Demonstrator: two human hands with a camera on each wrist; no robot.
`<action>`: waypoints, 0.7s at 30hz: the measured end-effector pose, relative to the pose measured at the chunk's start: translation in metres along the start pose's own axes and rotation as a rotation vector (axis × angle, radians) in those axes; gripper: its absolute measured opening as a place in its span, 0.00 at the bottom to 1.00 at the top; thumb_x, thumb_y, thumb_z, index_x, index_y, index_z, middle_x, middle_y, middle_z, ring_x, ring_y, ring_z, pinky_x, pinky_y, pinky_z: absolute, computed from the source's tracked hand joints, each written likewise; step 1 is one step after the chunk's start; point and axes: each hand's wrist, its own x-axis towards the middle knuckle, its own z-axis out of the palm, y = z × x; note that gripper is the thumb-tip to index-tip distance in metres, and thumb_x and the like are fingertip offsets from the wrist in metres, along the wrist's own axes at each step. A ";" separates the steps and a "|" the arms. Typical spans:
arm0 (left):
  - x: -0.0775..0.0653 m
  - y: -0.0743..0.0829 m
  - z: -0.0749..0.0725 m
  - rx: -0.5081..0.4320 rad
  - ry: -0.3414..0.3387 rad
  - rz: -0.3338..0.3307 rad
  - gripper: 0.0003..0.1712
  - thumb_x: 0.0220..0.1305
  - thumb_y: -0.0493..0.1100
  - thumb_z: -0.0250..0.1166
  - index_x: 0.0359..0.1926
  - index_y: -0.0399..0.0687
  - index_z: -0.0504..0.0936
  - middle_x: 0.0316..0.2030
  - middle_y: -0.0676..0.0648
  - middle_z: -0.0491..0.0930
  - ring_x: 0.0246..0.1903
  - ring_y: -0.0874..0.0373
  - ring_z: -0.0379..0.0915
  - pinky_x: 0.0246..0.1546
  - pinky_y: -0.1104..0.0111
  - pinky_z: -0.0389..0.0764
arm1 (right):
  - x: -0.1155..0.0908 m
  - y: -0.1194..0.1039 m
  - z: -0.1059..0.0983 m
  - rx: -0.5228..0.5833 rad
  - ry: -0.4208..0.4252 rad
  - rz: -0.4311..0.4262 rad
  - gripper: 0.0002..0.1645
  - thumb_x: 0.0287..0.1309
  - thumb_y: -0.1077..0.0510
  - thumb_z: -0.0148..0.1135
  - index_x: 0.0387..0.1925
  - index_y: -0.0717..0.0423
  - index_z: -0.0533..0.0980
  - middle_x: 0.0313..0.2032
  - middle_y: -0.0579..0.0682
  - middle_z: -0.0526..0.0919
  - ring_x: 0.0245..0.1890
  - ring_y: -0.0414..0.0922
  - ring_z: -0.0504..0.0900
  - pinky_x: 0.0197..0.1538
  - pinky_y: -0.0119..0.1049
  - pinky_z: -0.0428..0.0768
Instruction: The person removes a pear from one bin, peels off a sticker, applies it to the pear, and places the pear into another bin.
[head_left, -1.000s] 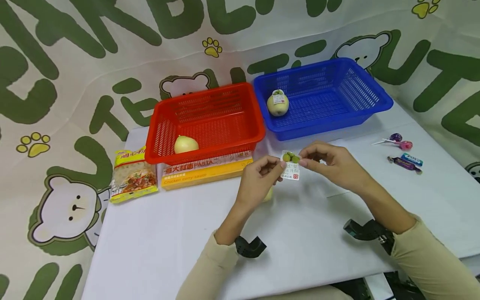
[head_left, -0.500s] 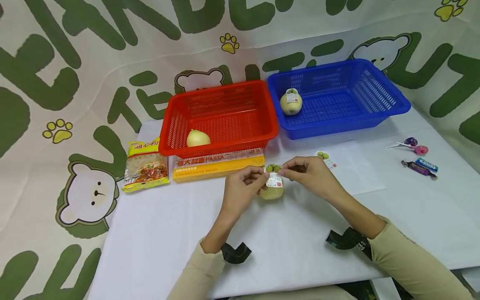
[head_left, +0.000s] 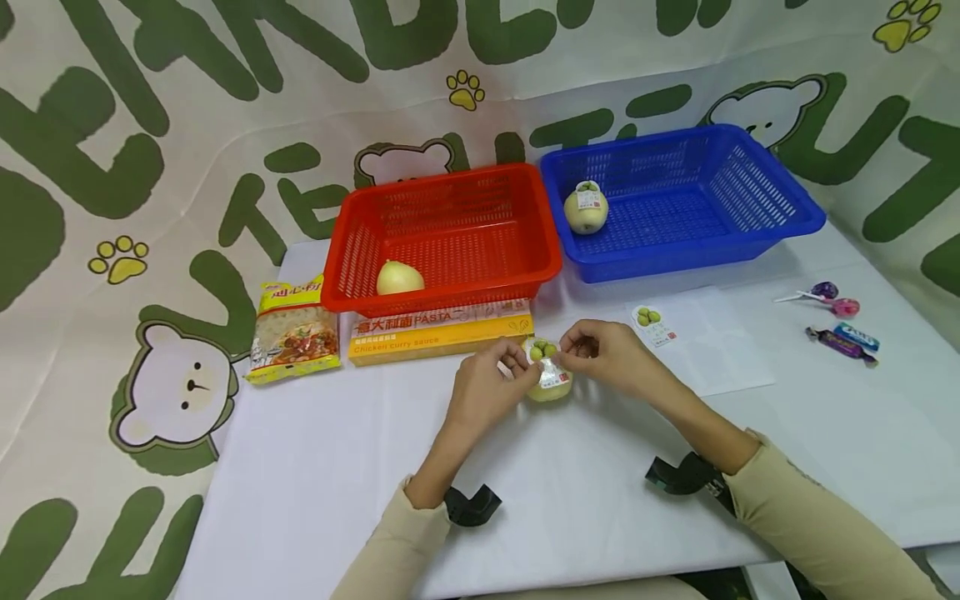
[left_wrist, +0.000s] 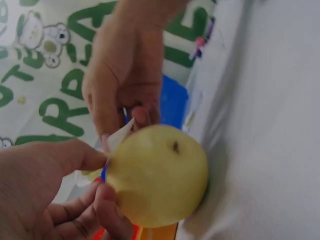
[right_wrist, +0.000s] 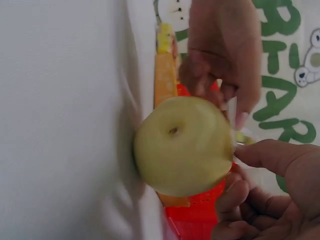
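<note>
A pale yellow-green pear (head_left: 550,395) rests on the white cloth, seen large from its underside in the left wrist view, pear (left_wrist: 159,175). Over its upper part lies a fruit sticker (head_left: 553,374) printed with green fruit and small text. My left hand (head_left: 482,390) pinches the sticker's left edge between thumb and fingers. On the opposite side, my right hand (head_left: 617,357) pinches the right edge. Both wrist views show the sticker's edge against the pear; how much of it sticks is hidden. A backing sheet (head_left: 723,350) with another sticker (head_left: 654,326) lies to the right.
A red basket (head_left: 442,303) holds one pear; a blue basket (head_left: 697,252) holds a labelled pear (head_left: 586,218). In front of the red basket are a pasta box (head_left: 438,339) and a noodle bag (head_left: 294,333). Lollipops (head_left: 843,307) and wrapped candies (head_left: 842,342) lie far right.
Both hands have brought the sticker down and left from the air above the table onto the pear. The backing sheet, earlier mostly behind the right hand, shows now. The head view has shifted.
</note>
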 end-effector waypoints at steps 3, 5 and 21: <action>-0.003 -0.003 0.001 0.100 0.017 -0.011 0.14 0.61 0.56 0.67 0.41 0.55 0.78 0.34 0.55 0.78 0.29 0.57 0.71 0.28 0.66 0.70 | -0.002 0.002 0.003 -0.002 0.000 -0.005 0.16 0.57 0.54 0.73 0.43 0.58 0.80 0.32 0.49 0.80 0.29 0.44 0.76 0.29 0.32 0.75; -0.004 -0.005 0.001 0.110 0.002 -0.016 0.20 0.62 0.59 0.66 0.49 0.56 0.78 0.42 0.54 0.77 0.33 0.55 0.72 0.32 0.64 0.72 | -0.005 0.005 0.004 0.004 -0.013 -0.003 0.21 0.59 0.50 0.72 0.49 0.57 0.79 0.38 0.50 0.81 0.28 0.44 0.77 0.28 0.33 0.74; 0.000 -0.021 -0.002 -0.153 -0.260 0.019 0.37 0.60 0.53 0.73 0.70 0.64 0.71 0.68 0.53 0.67 0.28 0.60 0.85 0.28 0.65 0.84 | -0.014 0.026 0.012 0.138 -0.108 0.001 0.38 0.61 0.49 0.70 0.70 0.55 0.69 0.62 0.58 0.75 0.32 0.46 0.86 0.29 0.33 0.79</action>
